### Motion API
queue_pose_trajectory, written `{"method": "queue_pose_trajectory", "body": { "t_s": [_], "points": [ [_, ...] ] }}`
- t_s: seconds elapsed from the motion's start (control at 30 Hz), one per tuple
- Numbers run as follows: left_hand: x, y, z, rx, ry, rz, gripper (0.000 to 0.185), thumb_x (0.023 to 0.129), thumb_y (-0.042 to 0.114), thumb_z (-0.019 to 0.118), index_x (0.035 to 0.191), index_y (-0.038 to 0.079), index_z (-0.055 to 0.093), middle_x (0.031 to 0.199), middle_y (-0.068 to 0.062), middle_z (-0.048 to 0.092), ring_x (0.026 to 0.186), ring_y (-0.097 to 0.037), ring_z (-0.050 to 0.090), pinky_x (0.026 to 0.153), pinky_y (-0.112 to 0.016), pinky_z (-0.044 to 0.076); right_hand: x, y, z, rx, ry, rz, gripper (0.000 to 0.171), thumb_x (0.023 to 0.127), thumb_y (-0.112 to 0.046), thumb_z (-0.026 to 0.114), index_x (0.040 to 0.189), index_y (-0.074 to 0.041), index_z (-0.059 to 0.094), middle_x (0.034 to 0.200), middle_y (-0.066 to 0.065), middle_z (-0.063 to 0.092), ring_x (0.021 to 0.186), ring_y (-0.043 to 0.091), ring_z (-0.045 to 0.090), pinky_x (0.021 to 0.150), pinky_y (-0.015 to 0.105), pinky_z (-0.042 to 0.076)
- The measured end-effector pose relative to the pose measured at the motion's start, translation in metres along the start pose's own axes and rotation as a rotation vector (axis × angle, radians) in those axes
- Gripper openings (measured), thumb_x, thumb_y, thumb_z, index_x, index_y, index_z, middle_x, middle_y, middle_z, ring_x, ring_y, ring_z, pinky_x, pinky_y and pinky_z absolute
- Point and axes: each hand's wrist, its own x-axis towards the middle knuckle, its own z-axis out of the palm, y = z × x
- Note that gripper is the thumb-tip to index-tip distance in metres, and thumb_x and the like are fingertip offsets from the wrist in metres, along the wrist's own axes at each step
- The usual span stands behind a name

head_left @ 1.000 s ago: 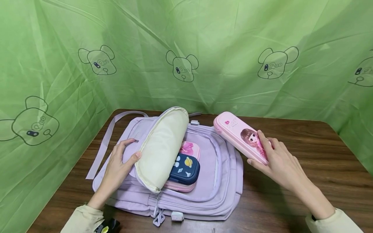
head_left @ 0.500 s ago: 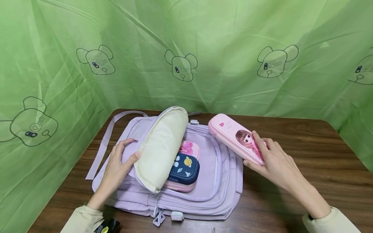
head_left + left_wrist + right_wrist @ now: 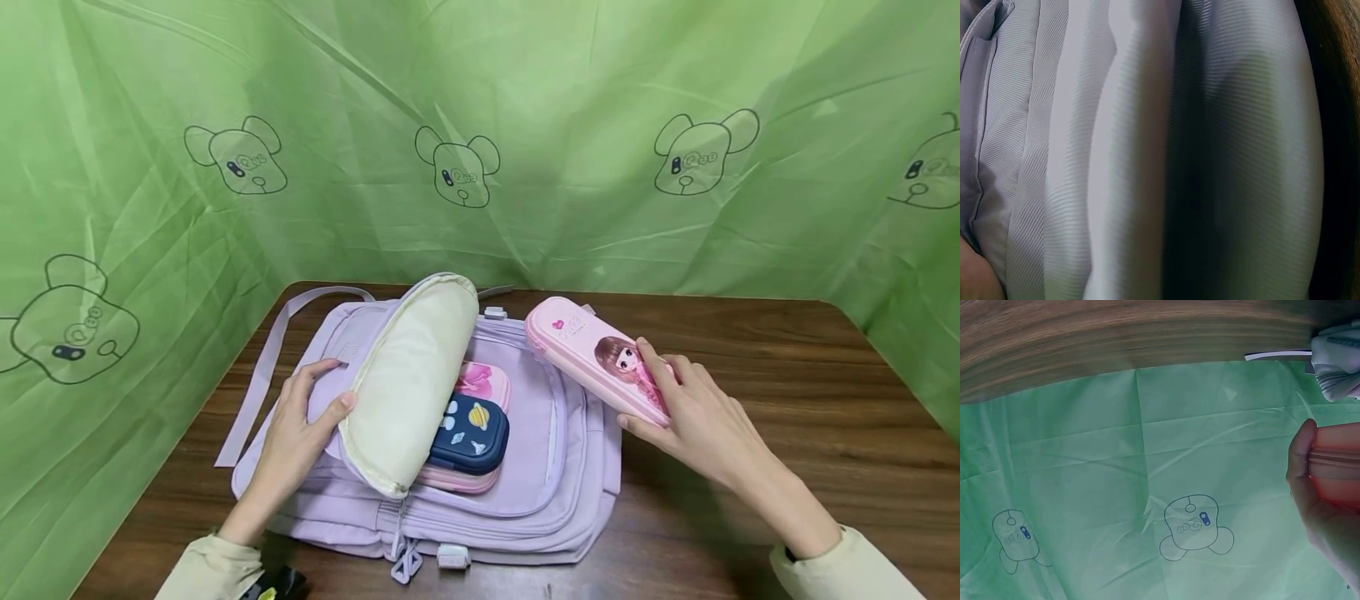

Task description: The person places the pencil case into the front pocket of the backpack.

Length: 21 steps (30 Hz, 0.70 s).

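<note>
A lilac backpack (image 3: 525, 500) lies on its back with its front pocket unzipped. My left hand (image 3: 296, 429) holds the pocket's flap (image 3: 412, 387) folded over to the left, its cream lining showing, the thumb at the flap's edge. Inside the pocket a navy pencil case (image 3: 474, 437) with space motifs lies on pink cases (image 3: 480, 382), partly hidden by the flap. My right hand (image 3: 708, 425) grips a pink pencil case (image 3: 577, 342) with a doll picture, above the backpack's right side. Close lilac fabric (image 3: 1129, 156) fills most of the left wrist view.
The backpack rests on a dark wooden table (image 3: 750, 333). Green curtains (image 3: 585, 167) with bear outlines stand behind and at both sides. A loose strap (image 3: 262, 383) trails to the left; a small black object (image 3: 281, 583) lies near the left sleeve.
My right hand has carried the pink pencil case a little to the left and slightly down, closer to the pocket. The left hand keeps its hold on the flap.
</note>
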Motion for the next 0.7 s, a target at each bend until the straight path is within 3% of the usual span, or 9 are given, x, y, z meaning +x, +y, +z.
{"method": "queue_pose_trajectory", "body": {
  "t_s": [0.7],
  "points": [
    [-0.0001,-0.0008,0.0006,0.005,0.016,0.012,0.05,0.089,0.032,0.061,0.132,0.013,0.046,0.132,-0.018,0.04,0.124,-0.037,0.034,0.093,-0.061,0.028,-0.0018,-0.0045,0.0043,0.016,-0.001,-0.015,0.096,0.074,-0.049,0.073,0.149,-0.015,0.024,0.106,0.013,0.051,0.087,0.027,0.049,0.048,0.044,0.047]
  ]
}}
